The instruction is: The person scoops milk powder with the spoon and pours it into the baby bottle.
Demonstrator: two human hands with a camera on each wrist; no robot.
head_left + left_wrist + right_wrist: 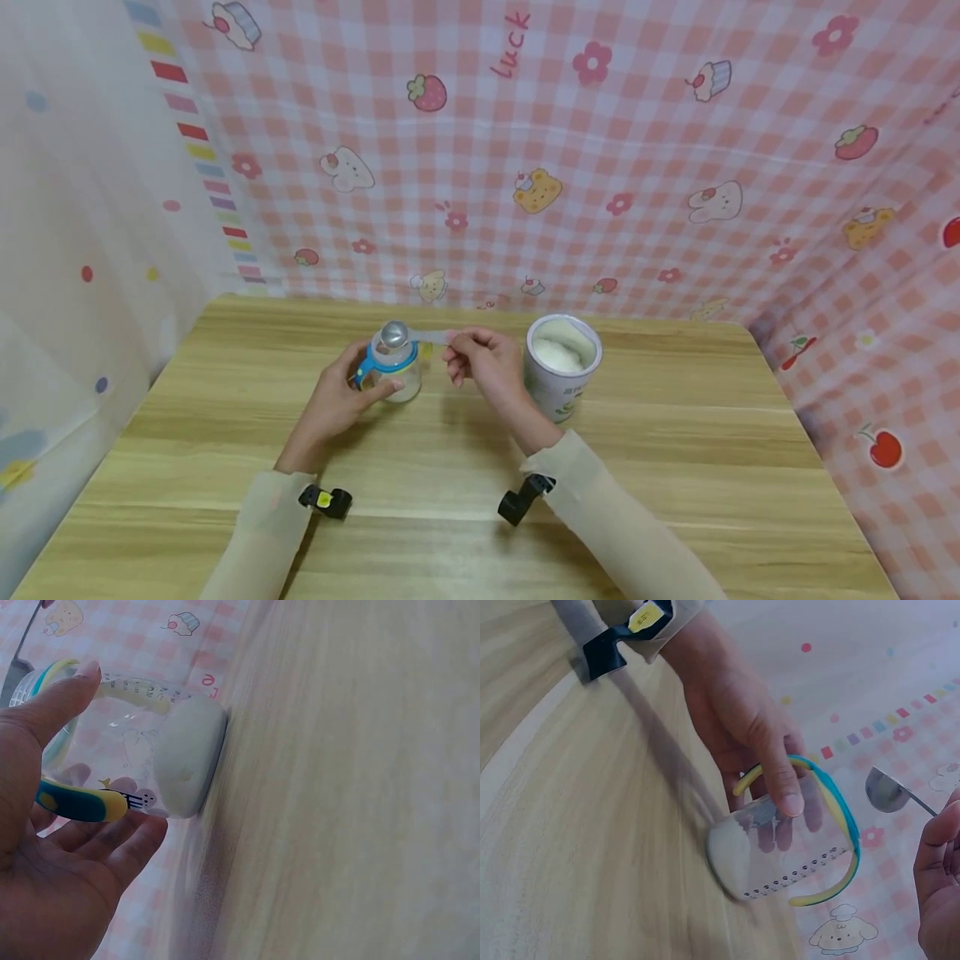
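The left hand (341, 396) is wrapped round a clear, round-bodied bottle (776, 851) printed with small marks, its thumb on the near side and its fingers curled behind; a blue-and-yellow plastic handle ring (396, 364) circles the bottle's upper part. The bottle stands upright on the pale wood-grain table (420, 500) with a white, powdery-looking layer at its bottom; gripping it low round the body, rather than by a loop, probably steadies it and leaves the mouth uncovered. The right hand (487, 362) pinches the end of a long-handled metal scoop (414, 336) between thumb and forefinger, the other fingers loosely bent. The scoop's round bowl reaches leftward from that hand to hang above the bottle's mouth, apart from it in the right wrist view; holding only the far end of the handle seems to let the bowl reach there while the two hands stay apart. Whether the bowl carries anything I cannot tell. Just to the right of the right hand stands a white cylindrical canister (558, 385), open at the top, with white powder inside; that spot presumably puts it within easy reach of the scoop while leaving the space between the hands free.
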